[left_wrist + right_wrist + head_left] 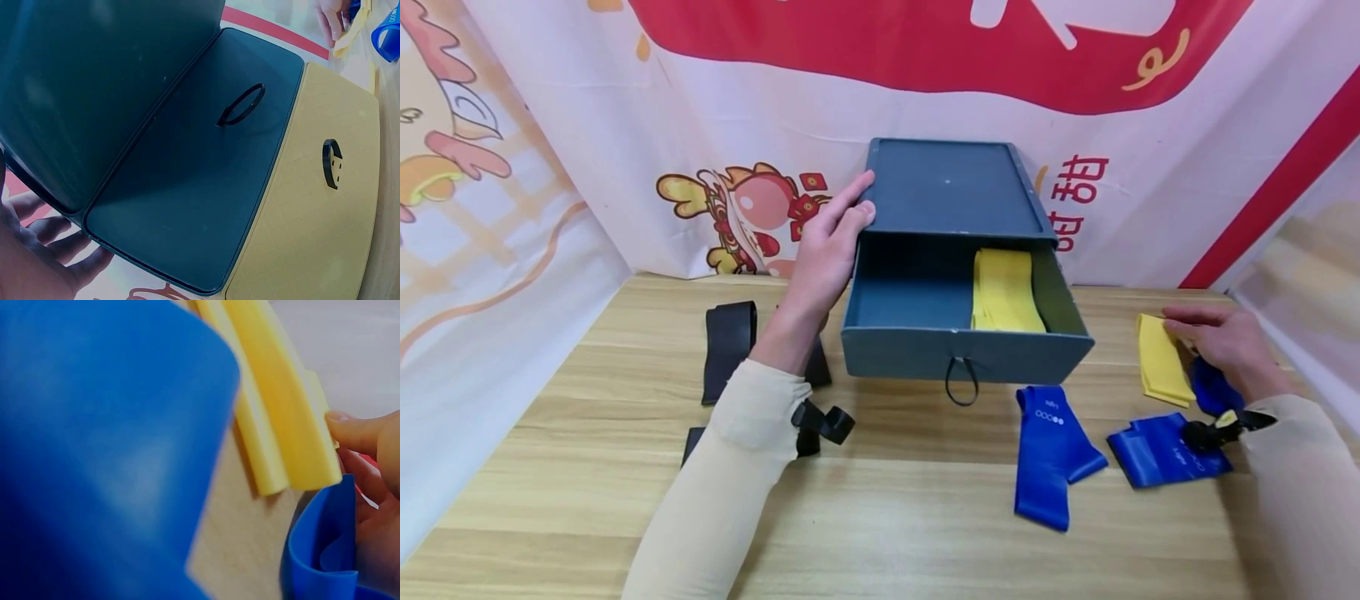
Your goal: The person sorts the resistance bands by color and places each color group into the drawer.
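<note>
A dark teal drawer cabinet [955, 183] stands at the back with its top drawer [917, 354] pulled out. Inside the drawer lies a folded yellow resistance band [1006, 287]. My left hand [831, 242] rests against the cabinet's upper left edge, its fingers spread along the side in the left wrist view. Far to the right, my right hand [1228, 342] pinches another yellow resistance band [1163, 362] between thumb and fingers at its far end. A blue band [325, 550] curls just under that hand. Closer to me lies a folded blue band [1165, 450].
Another blue band [1052, 458] lies in front of the drawer. Several black bands [728, 350] lie left, partly hidden by my left arm. Below the pulled-out drawer are a closed teal drawer front [200, 169] and a yellow one [312, 206]. Printed fabric [820, 108] hangs behind.
</note>
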A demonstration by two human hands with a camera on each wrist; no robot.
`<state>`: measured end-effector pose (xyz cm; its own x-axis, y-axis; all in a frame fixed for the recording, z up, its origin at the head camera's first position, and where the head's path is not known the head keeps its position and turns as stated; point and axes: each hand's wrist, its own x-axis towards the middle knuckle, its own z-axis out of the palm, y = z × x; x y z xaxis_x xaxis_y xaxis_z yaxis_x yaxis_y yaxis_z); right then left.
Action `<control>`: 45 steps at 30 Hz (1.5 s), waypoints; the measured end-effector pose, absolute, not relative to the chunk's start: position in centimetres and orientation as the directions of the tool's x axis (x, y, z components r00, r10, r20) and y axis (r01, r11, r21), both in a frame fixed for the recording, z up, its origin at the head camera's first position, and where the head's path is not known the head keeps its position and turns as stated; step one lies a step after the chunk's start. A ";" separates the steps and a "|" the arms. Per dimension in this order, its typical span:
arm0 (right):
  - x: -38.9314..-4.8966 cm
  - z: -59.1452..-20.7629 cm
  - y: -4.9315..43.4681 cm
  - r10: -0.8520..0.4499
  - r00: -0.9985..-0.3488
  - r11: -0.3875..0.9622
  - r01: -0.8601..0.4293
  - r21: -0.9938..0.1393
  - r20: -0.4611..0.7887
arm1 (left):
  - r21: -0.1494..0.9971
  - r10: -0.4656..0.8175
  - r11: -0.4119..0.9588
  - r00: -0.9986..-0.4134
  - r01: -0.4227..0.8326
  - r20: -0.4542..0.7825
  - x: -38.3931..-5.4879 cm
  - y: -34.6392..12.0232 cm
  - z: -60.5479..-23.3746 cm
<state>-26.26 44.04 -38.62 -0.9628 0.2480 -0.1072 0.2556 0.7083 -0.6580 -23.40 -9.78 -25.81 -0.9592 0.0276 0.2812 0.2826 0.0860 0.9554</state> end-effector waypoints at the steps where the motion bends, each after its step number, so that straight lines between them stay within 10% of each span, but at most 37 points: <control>1: -26.3 -38.6 44.0 0.241 -0.964 0.717 0.253 -0.649 -0.109 | 0.955 0.028 0.085 -0.959 0.283 0.282 -23.4 -9.8 -25.8; 45: -23.8 -33.6 40.2 0.206 -0.962 0.740 0.032 -0.671 0.182 | 0.954 0.027 0.084 -0.958 0.288 0.287 -23.5 -9.8 -25.8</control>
<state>-23.80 40.17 -33.56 -0.9615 0.2063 0.1815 0.0321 0.7405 -0.6713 -23.49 -9.79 -25.83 -0.9576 0.0269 0.2869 0.2882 0.0841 0.9539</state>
